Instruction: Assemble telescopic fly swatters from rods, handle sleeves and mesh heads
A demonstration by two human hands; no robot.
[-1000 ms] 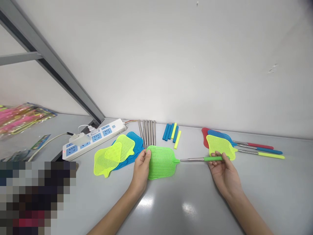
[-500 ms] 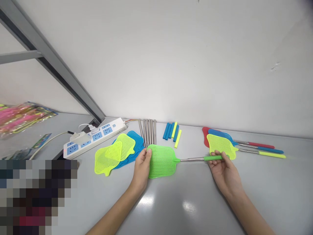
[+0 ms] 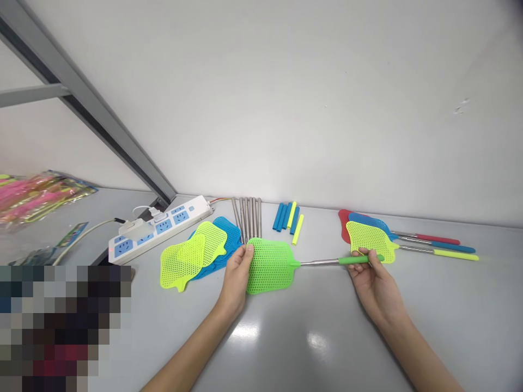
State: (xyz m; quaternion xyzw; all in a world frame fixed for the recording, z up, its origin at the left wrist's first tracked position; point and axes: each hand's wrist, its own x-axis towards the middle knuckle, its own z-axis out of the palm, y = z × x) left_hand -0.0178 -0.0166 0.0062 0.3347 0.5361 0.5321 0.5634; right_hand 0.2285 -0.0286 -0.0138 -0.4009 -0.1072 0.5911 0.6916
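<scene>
A green fly swatter (image 3: 271,267) with a metal rod and a green grip is held level above the table. My left hand (image 3: 238,272) pinches the left edge of its perforated head, thumb on top. My right hand (image 3: 373,277) is closed round the green grip at the other end. Left of my left hand lie loose yellow swatter heads (image 3: 182,263) overlapping blue swatter heads (image 3: 227,231). Several metal rods (image 3: 251,218) lie side by side behind the green head. Blue grip sleeves (image 3: 281,216) and yellow grip sleeves (image 3: 298,230) rest near the wall.
At right, whole swatters in red, blue and yellow (image 3: 412,249) lie fanned on the grey table (image 3: 327,326). A white power strip (image 3: 163,231) with plugs and cables stands at left. Plastic-bagged goods (image 3: 41,196) lie beyond the metal frame (image 3: 93,103). The lower left corner is pixelated.
The view has shifted very slightly. Both hands keep their hold on the green fly swatter, its grip end tilted up a little more than before.
</scene>
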